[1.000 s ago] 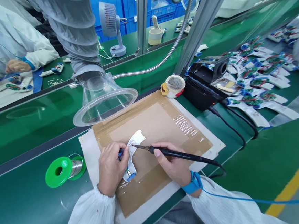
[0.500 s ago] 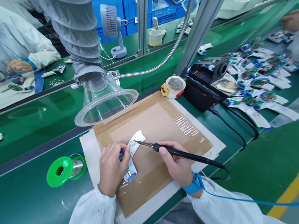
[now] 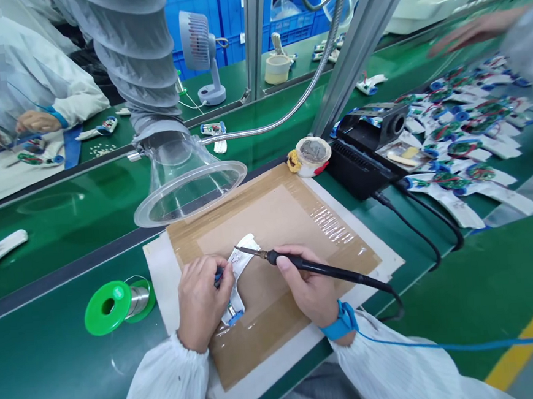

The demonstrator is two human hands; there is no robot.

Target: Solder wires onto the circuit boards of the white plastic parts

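A small white part with a blue end (image 3: 239,269) lies on a taped cardboard pad (image 3: 277,223). My left hand (image 3: 203,303) is closed over the part's left side, pinching something thin beside it, with a bit of blue showing under the fingers. My right hand (image 3: 308,285) is wrapped round a black soldering iron (image 3: 318,269). The iron's metal tip rests at the upper end of the white part. A blue wrist strap (image 3: 343,321) with a blue cord sits on my right wrist.
A green solder spool (image 3: 113,305) lies left of the pad. A clear fume-extractor funnel (image 3: 186,184) hangs behind it. The black soldering station (image 3: 368,142), a tip-cleaner tin (image 3: 311,153) and several wired white parts (image 3: 465,141) are at right. Other people's hands work at far left and top right.
The iron tip dipped back onto the white part after lifting slightly. White parts on the belt slid rightward. A person's hand reached in at top right.
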